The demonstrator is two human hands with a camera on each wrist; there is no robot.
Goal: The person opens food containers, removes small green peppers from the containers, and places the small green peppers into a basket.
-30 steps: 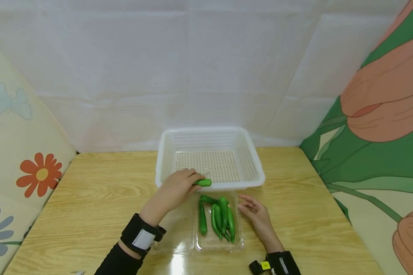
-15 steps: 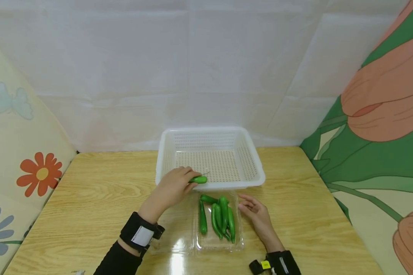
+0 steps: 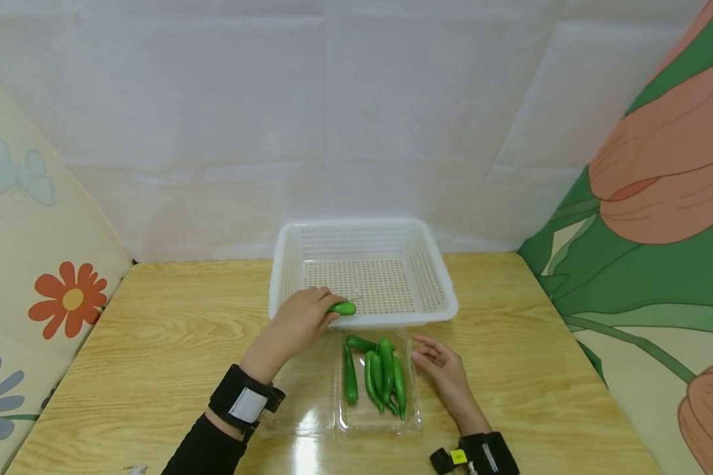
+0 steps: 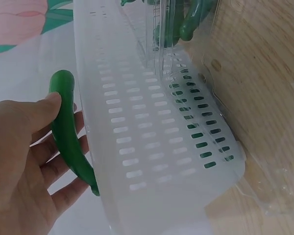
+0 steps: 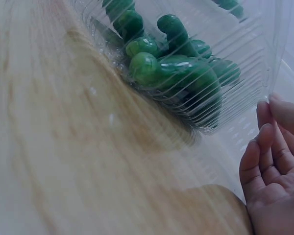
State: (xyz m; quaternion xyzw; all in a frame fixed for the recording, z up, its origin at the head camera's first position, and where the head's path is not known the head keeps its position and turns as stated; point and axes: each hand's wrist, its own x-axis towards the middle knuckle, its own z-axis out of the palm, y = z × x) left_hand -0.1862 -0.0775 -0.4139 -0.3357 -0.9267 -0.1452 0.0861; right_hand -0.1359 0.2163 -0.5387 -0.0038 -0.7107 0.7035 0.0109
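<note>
Holding green pepper (image 3: pixel 342 308) pinched between thumb and fingers of left hand (image 3: pixel 300 321), at near rim of white basket (image 3: pixel 362 321). Best to clear that rim fully, lower close to the slotted floor, release gently; squeezing hard not needed. With right hand (image 3: pixel 445 376), at side of clear tray (image 3: pixel 359 419) with bent fingers; can't make out whether pinching. Worth steadying there without jostling other peppers (image 3: pixel 386 369).

The left hand (image 3: pixel 300 320) pinches a green pepper (image 3: pixel 343 308) near the basket (image 3: pixel 392 320).

Wood-grain table (image 3: pixel 184 316), white backdrop (image 3: pixel 333 132), flower-printed side panels (image 3: pixel 659 165).
</note>
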